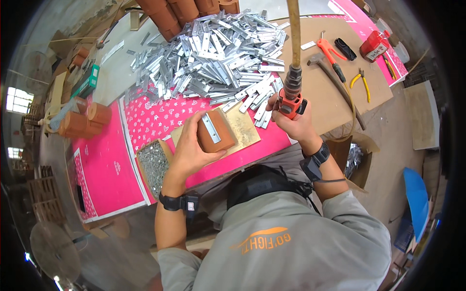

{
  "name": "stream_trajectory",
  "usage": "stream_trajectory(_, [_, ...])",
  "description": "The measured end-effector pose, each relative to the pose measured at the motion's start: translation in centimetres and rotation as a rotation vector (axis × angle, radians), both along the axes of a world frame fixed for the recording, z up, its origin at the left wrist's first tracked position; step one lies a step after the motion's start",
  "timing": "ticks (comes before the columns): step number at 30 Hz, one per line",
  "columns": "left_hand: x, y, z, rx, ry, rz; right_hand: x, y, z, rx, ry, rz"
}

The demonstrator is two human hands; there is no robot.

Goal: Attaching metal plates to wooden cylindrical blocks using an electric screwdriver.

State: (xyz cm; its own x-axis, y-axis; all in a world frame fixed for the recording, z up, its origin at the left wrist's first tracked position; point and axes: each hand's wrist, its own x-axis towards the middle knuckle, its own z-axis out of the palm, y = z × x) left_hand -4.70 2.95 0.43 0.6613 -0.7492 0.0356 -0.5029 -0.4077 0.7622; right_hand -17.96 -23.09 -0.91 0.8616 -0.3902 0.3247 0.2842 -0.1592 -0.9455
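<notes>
My left hand grips a brown wooden block that rests on a small tan board. A silver metal plate lies along the block's top face. My right hand is closed around the orange and black grip of a pneumatic tool, held upright just right of the board, its hose running up out of view. Both wrists wear black bands.
A big heap of silver metal plates covers the table behind the board. An open box of small screws sits left of my left hand. Brown blocks stack at far left. A hammer, pliers and red box lie right.
</notes>
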Motion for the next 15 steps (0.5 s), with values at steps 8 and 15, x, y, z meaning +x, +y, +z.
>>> stream_trajectory(8, [-0.1,-0.1,0.4,-0.013,0.014,0.002,0.2,0.7,0.7,0.07,-0.007,-0.037])
stream_trajectory(15, [-0.3,0.8,-1.3,-0.137,0.099,0.002,0.0,0.3,-0.5,0.158,0.074,-0.012])
